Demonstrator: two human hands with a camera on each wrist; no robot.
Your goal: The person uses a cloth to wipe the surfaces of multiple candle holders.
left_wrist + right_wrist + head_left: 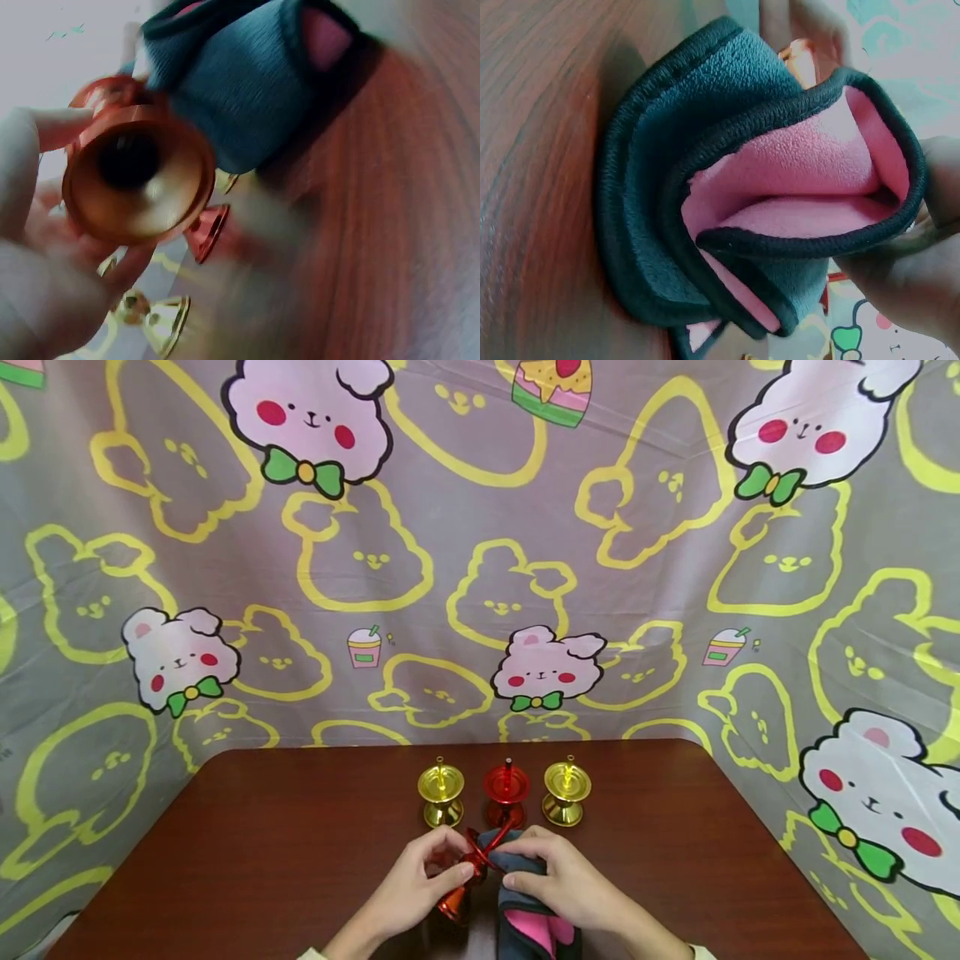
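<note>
My left hand (423, 883) grips a shiny red metal candle holder (453, 906) around its stem, tilted over the near middle of the table. Its hollow coppery base (139, 184) faces the camera in the left wrist view. With my right hand (562, 878) I hold a folded cleaning cloth (780, 165), dark grey-blue outside and pink inside with black edging, against the holder's dish. Part of the cloth hangs down toward the tabletop. Right-hand fingertips and cloth cover some of the dish, and a thin red spike sticks up between the hands.
Beyond my hands stand a gold candle holder (441, 787), a red one (506, 783) and another gold one (567, 785), side by side in a row. They are upright on the dark brown wooden table (300, 827). A patterned cloth backdrop (420, 635) rises behind and at both sides.
</note>
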